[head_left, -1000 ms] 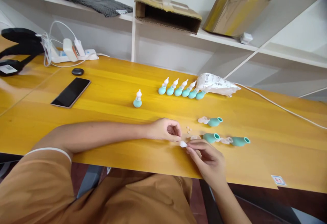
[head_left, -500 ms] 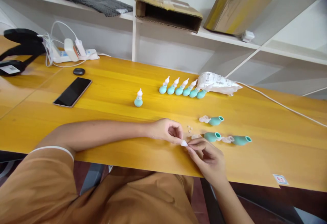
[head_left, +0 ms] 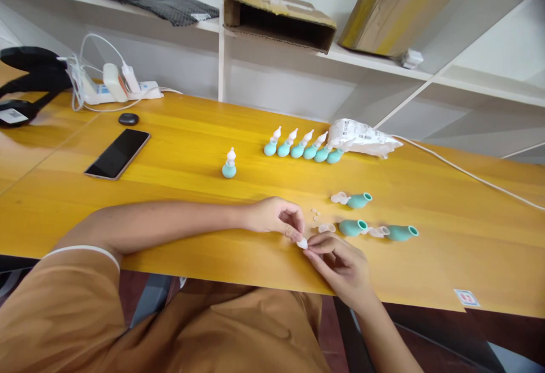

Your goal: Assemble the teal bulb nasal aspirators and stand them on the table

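Between the thumb and fingers of my left hand (head_left: 279,217) sits a small white nozzle piece (head_left: 302,243), held low over the table. My right hand (head_left: 340,262) pinches with thumb and forefinger at the nozzle's right end; whether a smaller bit is also in that pinch is hidden. Just beyond the hands lie several tiny pale bits (head_left: 315,214) and a clear cup-like piece (head_left: 327,228). To the right, teal rubber bulbs lie on their sides: one near bulb (head_left: 352,227), one farther right (head_left: 402,233) and one behind (head_left: 360,200), with clear pieces beside them.
Several nasal aspirators (head_left: 297,149) stand in a row at the back, beside a white plastic package (head_left: 364,137). Another aspirator (head_left: 229,167) stands alone. Leftward are a phone (head_left: 118,154), a black case (head_left: 128,118) and a power strip (head_left: 147,90). A cable (head_left: 460,174) runs along the right.
Both hands and the white nozzle piece have shifted slightly left. More of the clear cup-like piece shows beyond my right hand. The view has moved a little; the other things stay in place.
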A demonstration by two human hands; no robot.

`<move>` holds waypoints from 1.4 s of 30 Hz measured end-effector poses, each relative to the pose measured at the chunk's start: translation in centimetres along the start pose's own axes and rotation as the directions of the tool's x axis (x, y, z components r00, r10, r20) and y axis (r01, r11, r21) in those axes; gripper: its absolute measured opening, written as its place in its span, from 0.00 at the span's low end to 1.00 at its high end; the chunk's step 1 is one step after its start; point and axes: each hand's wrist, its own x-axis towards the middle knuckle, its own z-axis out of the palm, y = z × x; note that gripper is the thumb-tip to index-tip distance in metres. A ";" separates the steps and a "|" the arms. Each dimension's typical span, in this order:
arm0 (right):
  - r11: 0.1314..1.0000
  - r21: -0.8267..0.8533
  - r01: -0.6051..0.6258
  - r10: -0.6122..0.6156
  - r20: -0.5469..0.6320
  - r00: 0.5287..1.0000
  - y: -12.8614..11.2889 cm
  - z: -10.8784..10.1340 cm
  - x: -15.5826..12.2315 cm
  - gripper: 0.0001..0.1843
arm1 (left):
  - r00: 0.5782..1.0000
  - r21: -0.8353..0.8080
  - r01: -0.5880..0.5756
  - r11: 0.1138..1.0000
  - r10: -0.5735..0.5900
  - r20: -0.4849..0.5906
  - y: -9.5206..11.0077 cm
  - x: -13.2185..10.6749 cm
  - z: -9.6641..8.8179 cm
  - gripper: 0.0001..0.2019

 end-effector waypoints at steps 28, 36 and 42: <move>1.000 0.006 0.007 -0.007 -0.004 1.000 0.4 -0.4 -0.6 0.06 | 0.994 0.115 0.018 0.993 -0.030 0.106 0.0 -0.6 0.1 0.28; 0.999 0.036 0.025 -0.025 0.000 1.000 0.4 -0.5 -0.5 0.08 | 0.994 0.157 0.014 0.988 -0.031 0.107 0.2 -0.7 0.2 0.28; 0.999 0.029 0.030 -0.031 0.013 0.999 0.2 -0.4 -0.4 0.07 | 0.996 0.155 0.035 0.987 -0.047 0.072 0.3 -0.8 0.2 0.28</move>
